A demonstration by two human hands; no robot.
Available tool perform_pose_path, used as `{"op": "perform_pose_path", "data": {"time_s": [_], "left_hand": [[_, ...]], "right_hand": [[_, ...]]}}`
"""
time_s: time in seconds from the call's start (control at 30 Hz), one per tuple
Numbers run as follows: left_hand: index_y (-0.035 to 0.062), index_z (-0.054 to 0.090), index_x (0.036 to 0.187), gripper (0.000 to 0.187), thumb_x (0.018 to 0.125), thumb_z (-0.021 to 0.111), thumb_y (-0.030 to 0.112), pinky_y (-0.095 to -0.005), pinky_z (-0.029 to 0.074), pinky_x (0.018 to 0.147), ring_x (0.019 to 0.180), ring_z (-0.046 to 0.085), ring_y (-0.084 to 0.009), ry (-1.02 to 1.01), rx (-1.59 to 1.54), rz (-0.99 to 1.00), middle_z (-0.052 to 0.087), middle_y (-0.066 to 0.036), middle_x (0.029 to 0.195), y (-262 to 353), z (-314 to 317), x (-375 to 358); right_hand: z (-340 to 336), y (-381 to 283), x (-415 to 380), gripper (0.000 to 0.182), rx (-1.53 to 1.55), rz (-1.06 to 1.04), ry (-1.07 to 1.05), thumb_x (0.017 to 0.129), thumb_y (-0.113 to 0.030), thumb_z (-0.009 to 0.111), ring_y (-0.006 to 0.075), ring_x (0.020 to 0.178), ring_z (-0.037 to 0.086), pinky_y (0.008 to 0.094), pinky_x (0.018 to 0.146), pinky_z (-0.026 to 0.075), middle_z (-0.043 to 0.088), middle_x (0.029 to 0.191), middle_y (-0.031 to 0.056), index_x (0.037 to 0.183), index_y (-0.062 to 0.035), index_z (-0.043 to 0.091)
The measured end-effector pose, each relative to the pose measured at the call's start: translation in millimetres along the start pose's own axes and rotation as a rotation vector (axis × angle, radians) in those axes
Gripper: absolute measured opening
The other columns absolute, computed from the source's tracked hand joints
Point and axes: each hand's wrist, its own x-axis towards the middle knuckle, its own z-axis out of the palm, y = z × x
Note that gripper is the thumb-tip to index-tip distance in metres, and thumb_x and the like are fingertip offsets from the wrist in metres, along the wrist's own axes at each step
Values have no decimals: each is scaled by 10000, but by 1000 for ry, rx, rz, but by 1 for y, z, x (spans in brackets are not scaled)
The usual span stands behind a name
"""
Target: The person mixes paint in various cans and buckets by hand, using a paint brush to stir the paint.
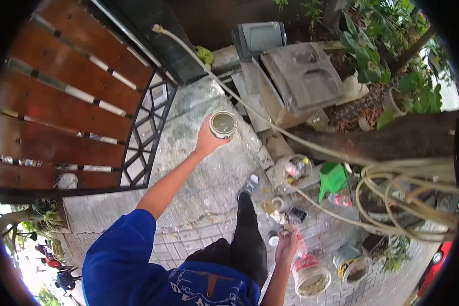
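My left hand point(208, 138) is stretched out in front and wrapped round the side of an open round can point(223, 124). The can is held upright, and greyish-green contents show inside its pale rim. Lower right, my right hand point(287, 247) is closed, its fingers curled together. Whatever is in those fingers is too small and blurred to name; a clear, reddish plastic shape shows right beside them. Just beyond that hand a dark square container point(296, 214) and a small round lidded tin point(273, 238) stand on the paving.
A wood-slat gate point(71, 107) stands on the left. A hose point(250, 108) crosses to a coil at right. Ahead is a grey lidded bin point(306, 76). A green plastic container point(332, 178), a red-and-white bucket point(311, 278) and another bucket point(353, 268) stand at right.
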Motion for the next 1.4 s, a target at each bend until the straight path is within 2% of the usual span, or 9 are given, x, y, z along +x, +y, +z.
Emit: {"op": "perform_pose_path", "data": {"time_s": [0.07,0.4,0.6,0.7,0.97,1.1,1.13,1.23,1.4], "left_hand": [[42,487,1332,897,606,928,331,-434,450,1026,1210,568,-328,27,-6,-68,593,-161,1262,-11,7,62],[30,503,1307,924,569,946,364,-413,463,997,1156,607,-308,43,32,-170,626,-163,1222,-134,76,255],[20,514,1249,944,510,931,433,-409,498,973,1124,634,-346,-40,-109,-422,640,-184,1206,-205,109,320],[-9,487,1263,1003,498,934,461,-407,495,980,1129,639,-342,-139,-24,-721,639,-220,1213,-229,110,343],[-52,460,1285,1099,470,957,494,-370,525,949,1098,664,-282,-326,-125,-861,648,-197,1226,-301,121,376],[-26,633,1148,829,532,954,427,-343,559,863,954,704,-213,-443,-304,-873,718,-134,1103,-296,113,395],[27,692,1114,601,669,925,355,-306,561,822,899,705,-154,-477,-359,-832,735,-83,1045,-294,112,400],[42,701,1108,559,695,909,356,-295,562,803,880,707,-137,-567,-433,-960,737,-77,1039,-277,106,416],[129,699,1170,601,780,768,581,-273,553,734,843,711,-129,-651,-499,-1195,740,-37,1013,-297,117,422]], "right_hand": [[31,6,50,396,-23,10,126,968,-326,677,170,912,599,319,810,473,659,1054,98,1169,10,617],[133,-32,178,382,-209,91,61,1021,-333,595,122,965,558,274,866,443,628,1108,57,1240,-21,578],[210,-18,209,335,-230,64,177,1032,-303,578,125,964,569,281,854,436,633,1097,46,1234,-37,580],[251,-13,224,359,-226,50,176,1022,-333,591,139,966,573,306,880,428,642,1094,40,1232,-42,580],[328,3,256,340,-222,97,212,1018,-350,590,146,974,552,326,905,411,618,1081,25,1193,-59,599],[345,9,267,355,-235,113,236,1013,-369,596,144,982,549,337,918,408,610,1099,16,1198,-67,600],[349,10,269,358,-235,117,238,1011,-373,597,144,986,549,339,922,407,609,1106,15,1199,-69,600],[357,11,273,363,-245,130,236,1013,-377,593,145,1006,557,342,924,410,613,1115,16,1208,-72,600],[373,10,277,350,-169,137,285,1009,-345,610,138,1011,565,309,907,431,619,1113,31,1208,-57,595]]}}
